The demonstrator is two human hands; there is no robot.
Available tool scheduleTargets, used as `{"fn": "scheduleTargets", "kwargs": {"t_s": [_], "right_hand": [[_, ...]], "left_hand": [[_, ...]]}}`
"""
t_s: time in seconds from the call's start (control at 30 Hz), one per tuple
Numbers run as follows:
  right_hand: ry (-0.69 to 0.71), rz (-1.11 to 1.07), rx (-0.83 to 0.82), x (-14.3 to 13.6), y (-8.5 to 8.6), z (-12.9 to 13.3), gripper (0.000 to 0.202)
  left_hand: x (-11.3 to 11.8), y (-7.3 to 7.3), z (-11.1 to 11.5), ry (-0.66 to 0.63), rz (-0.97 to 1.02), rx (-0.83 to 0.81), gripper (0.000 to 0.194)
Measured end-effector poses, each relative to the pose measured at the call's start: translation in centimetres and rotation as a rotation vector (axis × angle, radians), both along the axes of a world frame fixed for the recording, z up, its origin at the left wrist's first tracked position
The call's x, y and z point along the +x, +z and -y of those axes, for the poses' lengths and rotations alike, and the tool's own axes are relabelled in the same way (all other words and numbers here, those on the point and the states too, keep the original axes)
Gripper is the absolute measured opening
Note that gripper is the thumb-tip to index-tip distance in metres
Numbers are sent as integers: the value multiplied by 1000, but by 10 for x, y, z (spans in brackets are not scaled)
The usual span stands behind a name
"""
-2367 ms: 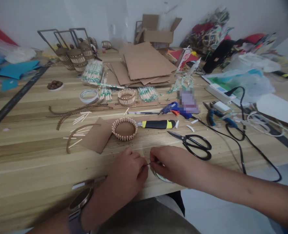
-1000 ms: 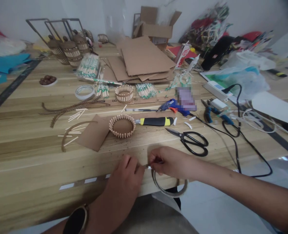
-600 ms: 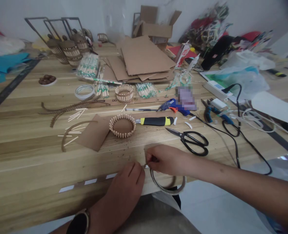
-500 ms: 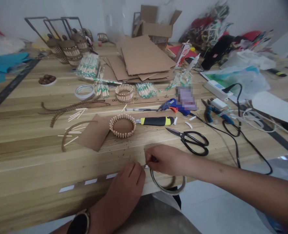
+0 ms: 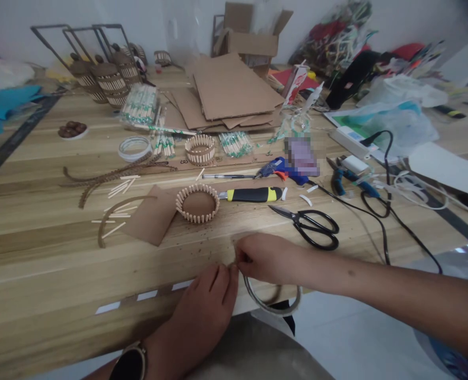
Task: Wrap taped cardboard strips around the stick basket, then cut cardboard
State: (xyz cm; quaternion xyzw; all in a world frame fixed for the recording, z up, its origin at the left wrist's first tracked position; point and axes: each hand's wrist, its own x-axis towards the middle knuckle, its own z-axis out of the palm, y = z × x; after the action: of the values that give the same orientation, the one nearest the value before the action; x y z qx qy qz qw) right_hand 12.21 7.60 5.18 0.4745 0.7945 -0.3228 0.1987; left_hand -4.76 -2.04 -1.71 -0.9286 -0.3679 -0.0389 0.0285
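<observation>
Just below the right hand point(image 5: 261, 257) hangs a pale ring point(image 5: 277, 311).

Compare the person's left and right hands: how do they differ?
The left hand is palm down with straighter fingers; the right hand curls its fingers. A watch is strapped behind the left hand, none behind the right hand. Both are bare, their fingers close together.

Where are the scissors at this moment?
In the head view, the scissors lie right of centre, just beyond the right hand, below and right of the utility knife.
</observation>
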Motion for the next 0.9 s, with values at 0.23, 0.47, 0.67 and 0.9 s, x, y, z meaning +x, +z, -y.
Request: {"fn": "scheduleTargets", "kwargs": {"t_s": [0.23, 0.47, 0.67, 0.9], "right_hand": [[-26, 36, 16, -5, 5, 1, 17], [-231, -141, -389, 14, 2, -6, 23], [-403, -182, -403, 37, 2, -4, 18], [-231, -51, -291, 35, 4, -6, 19]], "left_hand": [[1, 0, 3, -18, -48, -2, 52], [2, 4, -1, -35, -73, -16, 48], [1, 1, 2, -25, -94, -57, 51], [-1, 1, 2, -33, -101, -71, 51]]}}
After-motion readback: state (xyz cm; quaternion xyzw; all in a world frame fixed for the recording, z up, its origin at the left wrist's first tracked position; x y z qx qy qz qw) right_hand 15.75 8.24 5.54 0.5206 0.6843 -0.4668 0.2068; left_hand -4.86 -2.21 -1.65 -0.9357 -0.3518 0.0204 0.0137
